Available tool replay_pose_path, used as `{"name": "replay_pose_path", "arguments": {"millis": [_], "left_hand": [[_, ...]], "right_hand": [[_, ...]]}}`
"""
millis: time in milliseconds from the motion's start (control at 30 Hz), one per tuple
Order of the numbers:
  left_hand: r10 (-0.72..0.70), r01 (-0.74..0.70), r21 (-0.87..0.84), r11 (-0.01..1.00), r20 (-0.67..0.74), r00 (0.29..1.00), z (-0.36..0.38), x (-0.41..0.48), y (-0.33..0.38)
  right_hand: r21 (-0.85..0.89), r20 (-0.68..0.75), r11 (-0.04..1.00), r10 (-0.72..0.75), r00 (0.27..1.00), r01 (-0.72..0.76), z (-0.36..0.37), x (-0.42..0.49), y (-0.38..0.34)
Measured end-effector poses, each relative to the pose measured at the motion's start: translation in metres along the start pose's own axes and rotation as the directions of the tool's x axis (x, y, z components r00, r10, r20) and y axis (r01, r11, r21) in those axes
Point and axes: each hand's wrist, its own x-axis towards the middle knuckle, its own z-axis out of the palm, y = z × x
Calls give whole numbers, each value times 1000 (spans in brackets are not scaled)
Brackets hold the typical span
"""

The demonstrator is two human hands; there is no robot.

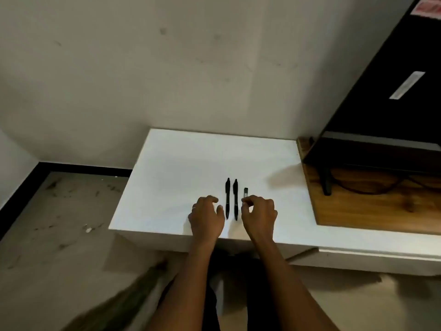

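— Which step are we on?
— Lining up, I'd judge: one pen and a second pen lie parallel on the white table, with a small dark piece just right of them.
— Fingers?
— My left hand is loosely curled and holds nothing. My right hand has thumb pinched to forefinger — on what, I cannot tell.
— Next?
— Probably a fine pinch on that piece.

A plain pale wall, faintly marked, meets a grey, stained floor along a black skirting. A white table stands against the wall. Just right of it, a wooden top carries a black cabinet with a white label.
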Motion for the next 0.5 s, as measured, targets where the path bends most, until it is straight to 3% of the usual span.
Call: {"name": "replay_pose_path", "arguments": {"millis": [167, 267, 367, 500], "left_hand": [[-45, 37, -52, 998, -153, 987, 13, 23, -13], [-72, 24, -188, 982, -253, 965, 12, 41, -1], [-139, 52, -326, 944, -250, 958, 12, 52, 7], [-129, 40, -340, 940, -244, 961, 16, 49, 9]], "right_hand": [[15, -36, 1000, 0, 999, 1, 25, 27, -1], [-11, -24, 1000, -10, 1000, 10, 37, 36, -4], [-143, -14, 989, -35, 999, 33, 48, 45, -10], [-300, -4, 954, -13, 1000, 12, 58, 48, -17]]}}
